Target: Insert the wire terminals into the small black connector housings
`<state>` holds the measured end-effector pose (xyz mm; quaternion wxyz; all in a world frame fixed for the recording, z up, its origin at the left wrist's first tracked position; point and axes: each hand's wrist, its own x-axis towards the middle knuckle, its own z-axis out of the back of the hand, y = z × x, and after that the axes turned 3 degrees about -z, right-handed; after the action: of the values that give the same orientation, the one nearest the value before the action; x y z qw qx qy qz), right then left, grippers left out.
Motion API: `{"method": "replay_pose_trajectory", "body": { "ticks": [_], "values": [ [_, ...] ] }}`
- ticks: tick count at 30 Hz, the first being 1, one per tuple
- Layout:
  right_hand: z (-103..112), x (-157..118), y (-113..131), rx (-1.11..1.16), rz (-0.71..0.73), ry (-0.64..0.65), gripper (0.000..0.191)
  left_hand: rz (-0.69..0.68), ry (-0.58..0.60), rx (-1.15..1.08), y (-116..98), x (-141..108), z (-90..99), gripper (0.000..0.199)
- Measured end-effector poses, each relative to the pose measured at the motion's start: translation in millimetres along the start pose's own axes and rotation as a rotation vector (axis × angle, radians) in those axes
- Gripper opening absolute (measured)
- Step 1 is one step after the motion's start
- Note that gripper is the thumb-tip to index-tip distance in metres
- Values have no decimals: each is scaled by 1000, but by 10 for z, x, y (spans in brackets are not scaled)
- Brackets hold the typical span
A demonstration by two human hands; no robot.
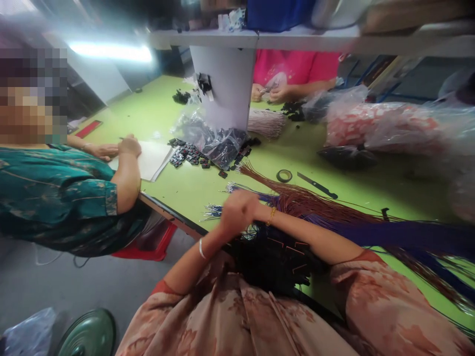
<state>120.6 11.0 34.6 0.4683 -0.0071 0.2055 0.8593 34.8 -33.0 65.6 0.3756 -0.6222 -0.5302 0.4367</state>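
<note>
My left hand (234, 215), with a white bangle at its wrist, is closed and meets my right hand (253, 203) over the near edge of the table. The fingers of my right hand are curled too, partly hidden and slightly blurred. Whatever the hands grip is too small or covered to name. Around them run bundles of dark blue wires (345, 232) and brown wires (282, 190) with shiny metal ends. Just below the hands, against my lap, lies a heap of black pieces (272, 259) with thin copper-coloured lines.
On the green table (200, 185) lie a roll of tape (284, 176), a cutter blade (317, 185), small black parts (189, 154) and plastic bags (386, 123). A co-worker in green (63, 193) writes on paper at left. Another in pink (297, 69) works opposite.
</note>
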Motion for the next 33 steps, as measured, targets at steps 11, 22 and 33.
{"method": "replay_pose_trajectory", "body": {
  "ticks": [11,22,33],
  "values": [
    [86,-77,25,-153,50,63,23,-464,132,1573,114,1105,966,27],
    [33,-80,-26,-8,67,-63,15,-371,-121,992,80,846,1183,25],
    [56,-36,5,780,165,-290,9,85,-67,-187,98,363,1009,29]
  ]
}}
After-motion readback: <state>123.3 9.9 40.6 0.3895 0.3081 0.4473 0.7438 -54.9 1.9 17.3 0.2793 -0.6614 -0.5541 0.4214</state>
